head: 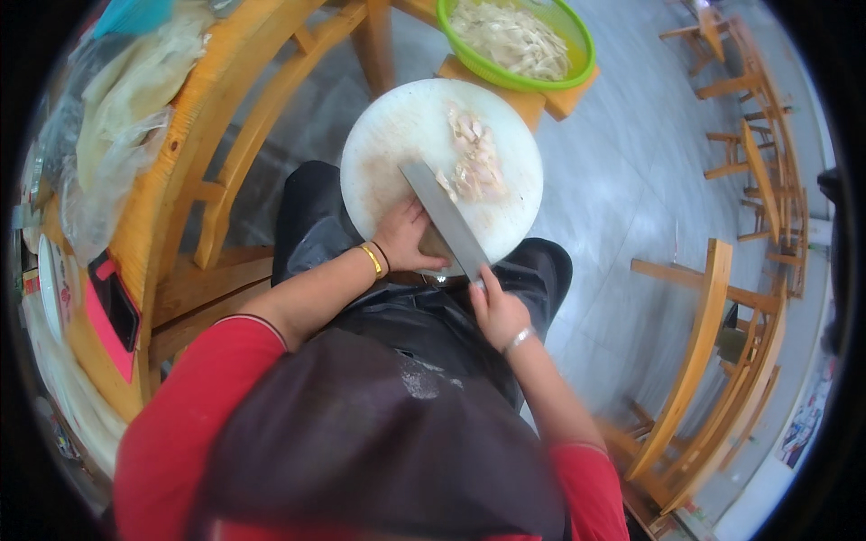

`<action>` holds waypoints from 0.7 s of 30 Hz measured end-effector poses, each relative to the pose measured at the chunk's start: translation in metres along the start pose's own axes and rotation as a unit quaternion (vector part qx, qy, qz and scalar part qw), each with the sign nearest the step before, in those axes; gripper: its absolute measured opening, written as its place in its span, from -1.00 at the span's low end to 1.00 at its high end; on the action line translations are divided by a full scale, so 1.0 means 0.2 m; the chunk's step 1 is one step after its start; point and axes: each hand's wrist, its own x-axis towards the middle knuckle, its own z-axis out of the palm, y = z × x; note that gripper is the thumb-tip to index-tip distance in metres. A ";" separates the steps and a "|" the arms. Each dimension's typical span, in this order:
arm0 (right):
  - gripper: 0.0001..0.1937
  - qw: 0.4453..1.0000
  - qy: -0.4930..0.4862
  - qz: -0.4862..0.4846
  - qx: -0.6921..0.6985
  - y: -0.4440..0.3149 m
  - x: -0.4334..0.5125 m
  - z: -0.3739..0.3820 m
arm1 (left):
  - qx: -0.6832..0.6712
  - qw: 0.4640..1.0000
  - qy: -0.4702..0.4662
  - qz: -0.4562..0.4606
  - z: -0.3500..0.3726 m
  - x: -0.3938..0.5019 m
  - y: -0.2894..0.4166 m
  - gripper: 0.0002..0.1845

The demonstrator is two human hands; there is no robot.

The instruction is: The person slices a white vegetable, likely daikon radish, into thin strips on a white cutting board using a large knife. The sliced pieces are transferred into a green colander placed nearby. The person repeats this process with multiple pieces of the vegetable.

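Observation:
My right hand (498, 308) grips the handle of a cleaver (443, 218), whose broad steel blade slants up and left across a round white cutting board (379, 125). On the board's near side, my left hand (404, 238) has its fingertips close to the blade. Between its thumb and fingers sits a tan piece of food (434, 243), partly hidden by hand and blade, its kind unclear. Just beyond the blade lie thin pale slices (477, 159), loosely heaped on the board's right half. A small slice (445, 184) lies against the blade's far edge.
A green plastic colander (514, 82) of pale sliced food (507, 40) stands on a wooden stool (572, 101) beyond the board. At left, a wooden table (183, 128) holds plastic bags (122, 142) and a phone (116, 304). Wooden furniture (703, 351) stands at right.

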 end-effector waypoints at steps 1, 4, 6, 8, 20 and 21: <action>-0.48 1.000 -0.002 0.002 0.007 0.01 -0.02 -0.01 | -0.011 1.000 0.015 0.013 0.00 0.00 0.00 -0.02; -0.48 0.999 -0.017 0.025 0.010 0.02 0.02 0.01 | -0.026 0.999 0.022 0.015 -0.02 0.01 0.01 -0.05; -0.47 1.000 -0.011 0.013 -0.021 0.01 0.20 0.07 | -0.037 0.999 0.017 0.013 -0.02 0.01 0.01 -0.05; -0.47 1.000 0.011 -0.007 -0.014 0.00 0.34 0.11 | -0.052 0.998 0.019 0.014 -0.02 0.01 0.00 -0.06; -0.58 0.998 0.032 -0.028 0.047 -0.04 0.10 -0.06 | -0.005 1.000 0.005 0.001 0.01 -0.02 -0.01 -0.03; -0.57 1.000 0.008 -0.021 0.003 -0.02 0.03 -0.06 | 0.019 1.000 -0.012 -0.008 0.01 -0.02 -0.01 -0.01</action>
